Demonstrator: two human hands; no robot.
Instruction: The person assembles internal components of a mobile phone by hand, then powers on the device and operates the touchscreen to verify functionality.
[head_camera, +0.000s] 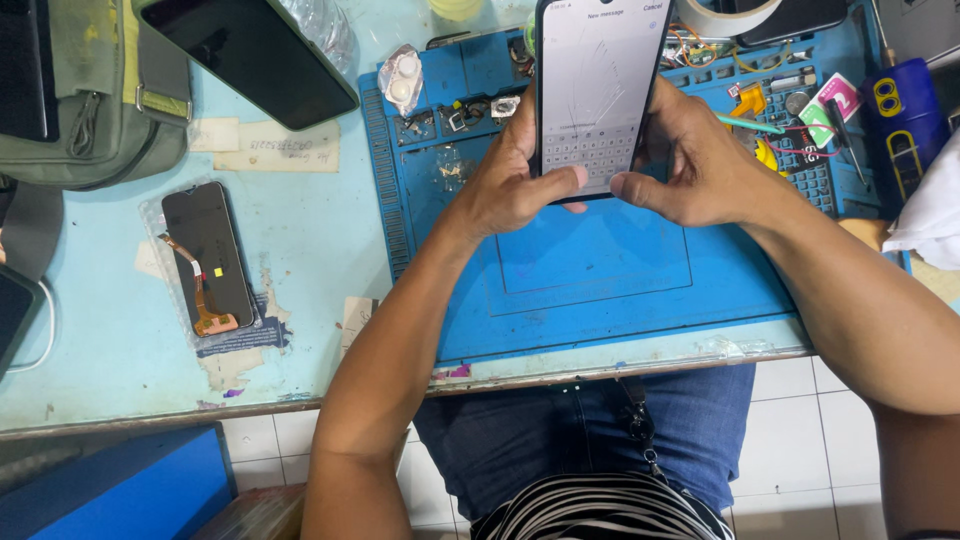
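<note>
gripping a smartphone (598, 95) from both sides, the left hand (515, 180) and right hand (690, 160) have their fingers curled shut around its long edges, both thumbs resting on its lit, cracked screen near the lower end. its long axis runs straight away from the person, top end passing out of view, held above the blue repair mat (600, 270). the mat's near half lies bare beneath it, while its far edge is crowded with small parts and a spare phone screen (207, 255) lies well left on the tabletop (300, 240).
</note>
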